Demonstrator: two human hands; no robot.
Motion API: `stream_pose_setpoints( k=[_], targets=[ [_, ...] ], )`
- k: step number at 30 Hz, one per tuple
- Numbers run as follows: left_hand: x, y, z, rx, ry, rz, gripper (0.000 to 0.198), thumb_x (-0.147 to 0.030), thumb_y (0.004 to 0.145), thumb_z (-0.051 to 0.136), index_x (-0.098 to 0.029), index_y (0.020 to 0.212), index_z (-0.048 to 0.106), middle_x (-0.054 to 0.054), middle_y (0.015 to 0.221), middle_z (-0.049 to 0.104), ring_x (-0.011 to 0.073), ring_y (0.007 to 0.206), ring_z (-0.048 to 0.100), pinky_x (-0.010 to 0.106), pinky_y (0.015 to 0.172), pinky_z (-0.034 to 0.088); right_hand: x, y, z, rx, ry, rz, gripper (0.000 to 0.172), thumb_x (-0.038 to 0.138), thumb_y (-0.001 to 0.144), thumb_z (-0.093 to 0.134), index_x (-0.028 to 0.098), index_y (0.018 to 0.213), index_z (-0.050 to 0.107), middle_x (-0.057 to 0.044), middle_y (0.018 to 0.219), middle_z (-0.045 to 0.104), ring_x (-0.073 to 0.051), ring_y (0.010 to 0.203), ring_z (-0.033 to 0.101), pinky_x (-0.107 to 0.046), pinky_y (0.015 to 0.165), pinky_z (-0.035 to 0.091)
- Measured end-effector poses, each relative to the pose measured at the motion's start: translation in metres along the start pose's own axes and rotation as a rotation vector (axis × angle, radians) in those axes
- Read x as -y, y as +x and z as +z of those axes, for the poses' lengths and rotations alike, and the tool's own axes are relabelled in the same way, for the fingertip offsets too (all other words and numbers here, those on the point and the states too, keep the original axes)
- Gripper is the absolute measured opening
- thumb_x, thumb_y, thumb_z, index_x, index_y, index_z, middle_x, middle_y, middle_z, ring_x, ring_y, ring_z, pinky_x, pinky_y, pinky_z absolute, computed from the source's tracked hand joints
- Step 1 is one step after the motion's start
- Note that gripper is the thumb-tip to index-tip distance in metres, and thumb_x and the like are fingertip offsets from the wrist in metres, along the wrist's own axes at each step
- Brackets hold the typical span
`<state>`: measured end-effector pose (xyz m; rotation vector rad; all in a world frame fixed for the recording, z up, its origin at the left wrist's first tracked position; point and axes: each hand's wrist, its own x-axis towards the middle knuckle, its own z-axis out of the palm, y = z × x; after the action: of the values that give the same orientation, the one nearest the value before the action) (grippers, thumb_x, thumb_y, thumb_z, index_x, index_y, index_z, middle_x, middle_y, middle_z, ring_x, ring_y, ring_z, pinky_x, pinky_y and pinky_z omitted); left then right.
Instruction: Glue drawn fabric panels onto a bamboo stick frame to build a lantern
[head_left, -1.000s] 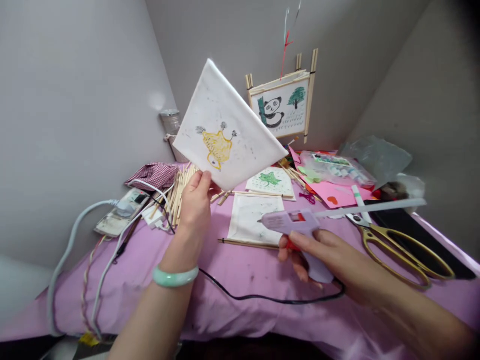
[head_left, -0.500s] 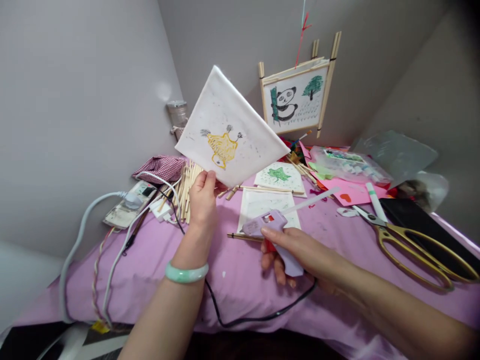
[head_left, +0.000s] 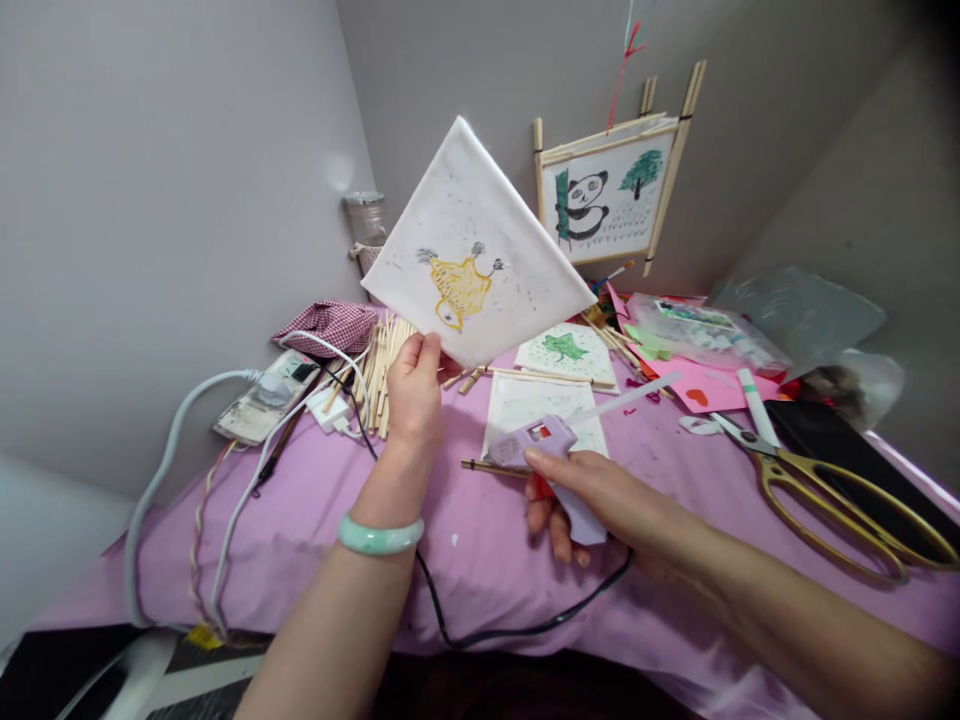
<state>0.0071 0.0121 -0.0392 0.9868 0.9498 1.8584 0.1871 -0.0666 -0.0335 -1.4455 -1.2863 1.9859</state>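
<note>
My left hand [head_left: 415, 390] pinches the lower corner of a white fabric panel [head_left: 517, 270], held up and tilted like a diamond. A yellow chick drawing shows upside down on it. In my right hand [head_left: 577, 490] is a lilac hot glue gun [head_left: 536, 440], its nozzle pointing left and a clear glue stick [head_left: 637, 393] jutting from its back. Beneath the gun lies a drawn panel with stick edges [head_left: 499, 405], partly covered. A panel with a green leaf [head_left: 564, 347] rests behind that one.
A stick-framed panda lantern [head_left: 600, 215] hangs on red string at the back. Gold-handled scissors [head_left: 832, 500] and a pink card [head_left: 712, 385] lie right. Bundled wooden sticks [head_left: 386, 365], a power strip [head_left: 259, 405] and a checked cloth [head_left: 330, 328] sit left. The gun's black cord [head_left: 517, 635] loops in front.
The whole view has shifted slightly, so most things appear a little further right. Both hands keep their holds on the panel and the glue gun.
</note>
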Motion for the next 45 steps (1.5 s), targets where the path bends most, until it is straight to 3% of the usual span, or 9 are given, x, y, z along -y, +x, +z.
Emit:
stream_pose_setpoints(
  k=[17, 45],
  targets=[
    [0.0, 0.0, -0.001, 0.008, 0.034, -0.006, 0.017, -0.034, 0.077, 0.061, -0.018, 0.078, 0.058, -0.001, 0.069, 0.058, 0.0114, 0.06, 0.054, 0.024, 0.058, 0.048, 0.0, 0.001, 0.0, -0.01, -0.019, 0.015, 0.041, 0.052, 0.088, 0.048, 0.017, 0.068, 0.05, -0.002, 0.053, 0.062, -0.009, 0.034, 0.053, -0.017, 0.031, 0.039],
    [0.002, 0.0, -0.002, 0.009, 0.038, -0.015, 0.015, -0.033, 0.076, 0.062, -0.018, 0.078, 0.06, -0.002, 0.068, 0.057, 0.0106, 0.058, 0.052, 0.023, 0.058, 0.047, -0.006, -0.01, -0.012, -0.058, -0.03, 0.017, 0.041, 0.05, 0.089, 0.047, 0.016, 0.067, 0.051, 0.0, 0.054, 0.058, -0.009, 0.035, 0.054, -0.017, 0.029, 0.037]
  ],
)
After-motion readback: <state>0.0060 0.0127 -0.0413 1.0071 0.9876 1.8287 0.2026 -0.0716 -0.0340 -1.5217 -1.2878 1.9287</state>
